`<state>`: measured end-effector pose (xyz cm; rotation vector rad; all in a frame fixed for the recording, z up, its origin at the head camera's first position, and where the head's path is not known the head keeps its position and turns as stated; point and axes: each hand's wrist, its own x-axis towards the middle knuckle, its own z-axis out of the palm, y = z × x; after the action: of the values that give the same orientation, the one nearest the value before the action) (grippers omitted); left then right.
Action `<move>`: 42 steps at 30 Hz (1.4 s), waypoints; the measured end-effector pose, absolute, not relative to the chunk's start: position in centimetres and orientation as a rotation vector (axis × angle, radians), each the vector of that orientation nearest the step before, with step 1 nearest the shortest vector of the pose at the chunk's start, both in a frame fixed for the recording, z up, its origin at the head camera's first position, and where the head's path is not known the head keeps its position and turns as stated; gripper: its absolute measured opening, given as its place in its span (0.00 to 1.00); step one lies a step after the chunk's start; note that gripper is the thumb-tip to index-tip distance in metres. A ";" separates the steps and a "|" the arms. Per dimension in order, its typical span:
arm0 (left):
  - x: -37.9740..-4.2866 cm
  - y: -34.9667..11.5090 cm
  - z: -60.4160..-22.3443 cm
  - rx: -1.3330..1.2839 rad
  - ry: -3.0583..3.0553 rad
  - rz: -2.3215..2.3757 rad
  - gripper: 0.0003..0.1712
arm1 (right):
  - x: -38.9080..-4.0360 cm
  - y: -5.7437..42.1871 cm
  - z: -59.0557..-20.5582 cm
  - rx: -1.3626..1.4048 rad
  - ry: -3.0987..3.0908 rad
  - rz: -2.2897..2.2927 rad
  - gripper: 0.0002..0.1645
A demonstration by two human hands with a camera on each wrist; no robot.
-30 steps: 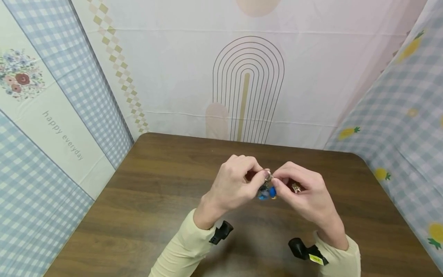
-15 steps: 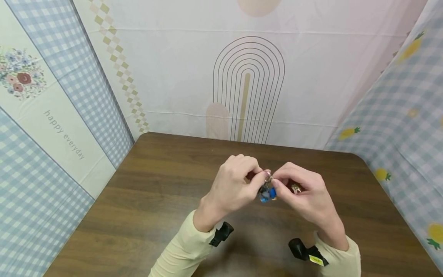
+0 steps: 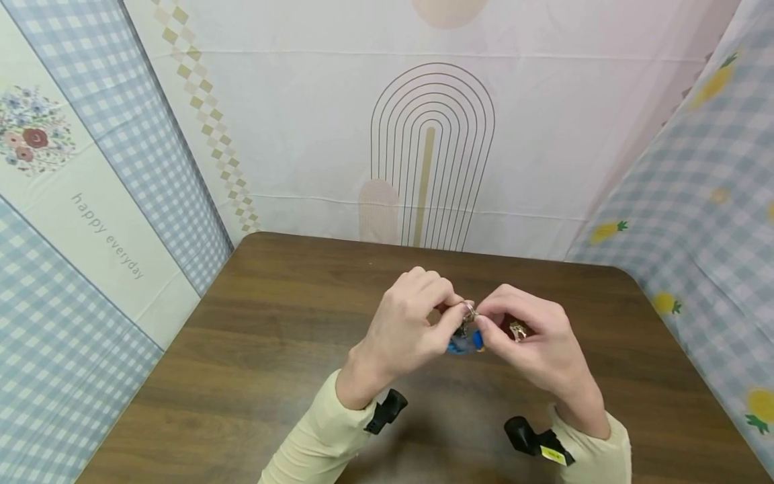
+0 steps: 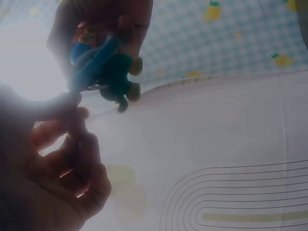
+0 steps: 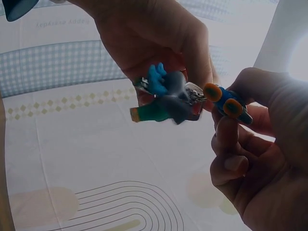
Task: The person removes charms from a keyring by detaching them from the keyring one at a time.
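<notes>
A metal key ring (image 3: 469,310) is between the two hands above the table. My left hand (image 3: 414,319) pinches it between thumb and forefinger. My right hand (image 3: 532,336) pinches beside the ring, at a small blue figure with orange feet (image 5: 225,102). Below the ring dangle more little figures, among them a grey one (image 5: 175,89), a bright blue one (image 5: 157,79) and a green one (image 5: 155,111), partly hidden by fingers in the head view. A shiny gold-coloured metal piece (image 3: 517,330) shows within the right hand's curl. Strong backlight darkens both wrist views.
A brown wooden table (image 3: 272,323) lies under the hands. Behind it hangs a white cloth (image 3: 302,134) with arch patterns, and checked cloths flank both sides. Black wrist cameras (image 3: 387,410) are strapped over the pale sleeves.
The hands stay nearly in place, pinching at the ring. The dangling figures have swung and turned slightly beneath it.
</notes>
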<state>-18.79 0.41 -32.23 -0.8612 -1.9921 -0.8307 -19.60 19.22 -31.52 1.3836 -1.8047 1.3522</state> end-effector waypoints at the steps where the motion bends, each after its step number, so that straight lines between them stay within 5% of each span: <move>1: -18.8 0.4 -32.2 -0.862 -1.992 -0.836 0.09 | -19.6 19.2 -31.5 1.384 -1.807 1.353 0.09; 15: -18.9 0.1 -32.2 -0.985 -2.039 -0.848 0.03 | -19.4 19.3 -31.3 1.422 -1.766 1.376 0.07; 42: -18.3 -0.9 -32.1 -1.002 -2.033 -0.860 0.06 | -18.8 18.6 -31.8 1.451 -1.771 1.397 0.10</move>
<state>-18.29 -0.85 -32.07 -1.0022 -2.0333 -0.8601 -18.80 18.63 -31.82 1.4513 -1.7709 1.3971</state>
